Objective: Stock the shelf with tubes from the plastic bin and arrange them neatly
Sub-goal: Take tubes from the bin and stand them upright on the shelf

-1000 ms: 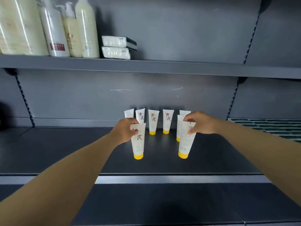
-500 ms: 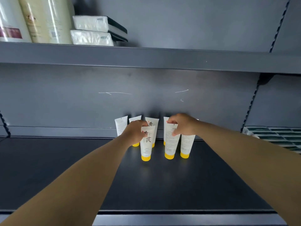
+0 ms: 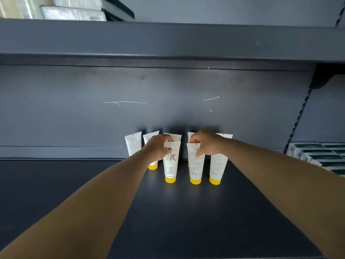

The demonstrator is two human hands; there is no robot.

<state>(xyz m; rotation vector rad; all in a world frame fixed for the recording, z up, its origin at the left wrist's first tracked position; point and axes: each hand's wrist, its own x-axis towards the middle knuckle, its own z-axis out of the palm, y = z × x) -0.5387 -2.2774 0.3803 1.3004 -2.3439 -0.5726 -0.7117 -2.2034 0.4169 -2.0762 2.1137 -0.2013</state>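
While both tubes stand cap-down in the near row, our left hand (image 3: pixel 158 148) pinches the labelled tube (image 3: pixel 171 161) and our right hand (image 3: pixel 203 144) the next tube (image 3: pixel 195 163); careless release could topple the far row (image 3: pixel 133 144) on the shelf (image 3: pixel 74 184).

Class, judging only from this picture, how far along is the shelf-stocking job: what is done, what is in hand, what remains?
Done: a back row of tubes stands cap-down against the shelf wall. One front tube stands free. In hand: the left hand grips a front tube showing its front label; the right hand pinches its neighbour. Left: releasing both and filling the row. The bin is out of view.
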